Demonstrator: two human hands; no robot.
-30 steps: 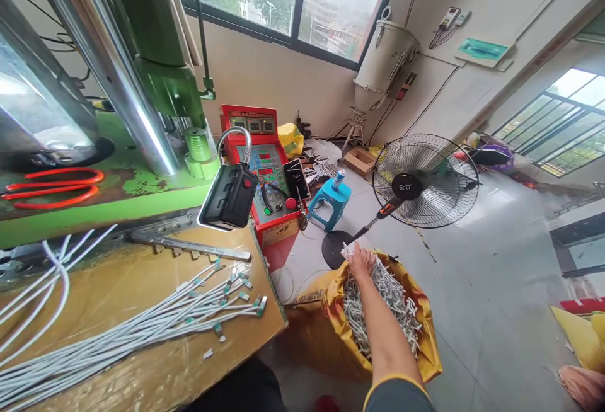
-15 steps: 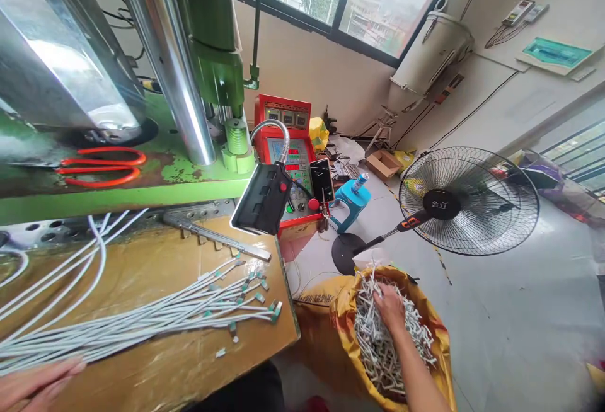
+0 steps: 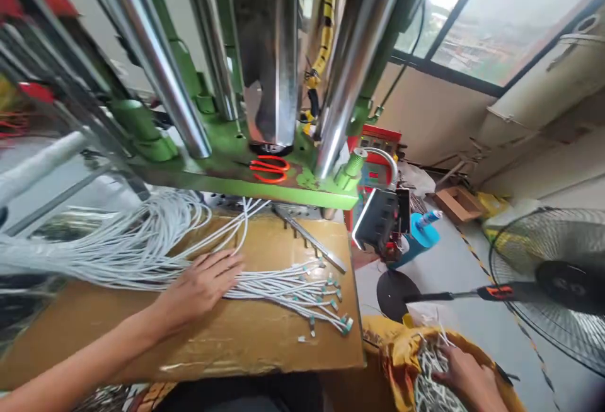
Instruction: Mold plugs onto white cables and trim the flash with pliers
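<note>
My left hand lies palm down across a bundle of thin white cables on the brown worktop, its fingers stretched out. Small teal-and-metal connectors tip the cables at their right end, spread near the worktop's edge. To the left, the cables run into a large looped heap. Low at the right, my right hand reaches into a yellow sack of short white cable scraps. Its fingers are curled among the scraps; blur hides exactly how much they grip.
A green press with steel columns stands behind the worktop. Red-handled scissors rest on its bed, and a metal strip lies below. A lamp, a blue stool and a fan are at the right.
The view has swung left, bringing more of the press and cable heap into sight. My left hand now rests on the cables instead of at their near side. My right hand remains in the sack.
</note>
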